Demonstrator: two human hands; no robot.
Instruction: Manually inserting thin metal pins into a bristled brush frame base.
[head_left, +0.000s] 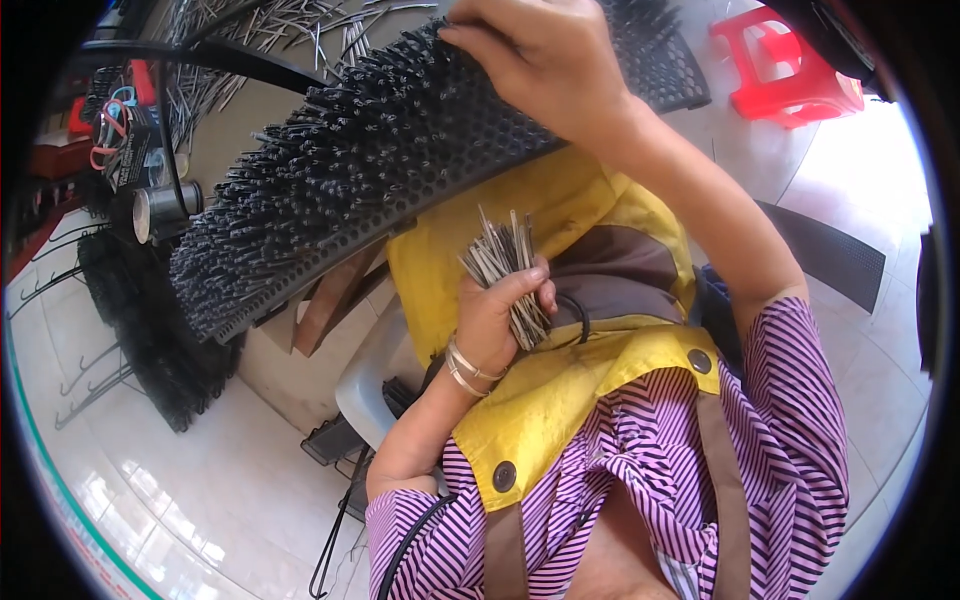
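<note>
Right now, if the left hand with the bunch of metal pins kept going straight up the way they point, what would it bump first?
Most likely the underside of the black perforated board: the left hand aims its pins at it, though depth is unclear.

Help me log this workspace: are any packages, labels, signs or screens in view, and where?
None that I can make out: no package, label, sign or screen.
The left hand grips a bundle of thin metal pins.
The right hand rests on a black perforated board full of pins.

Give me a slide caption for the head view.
Left hand grips a bundle of metal pins; right hand touches a pin-filled perforated black board.
</note>
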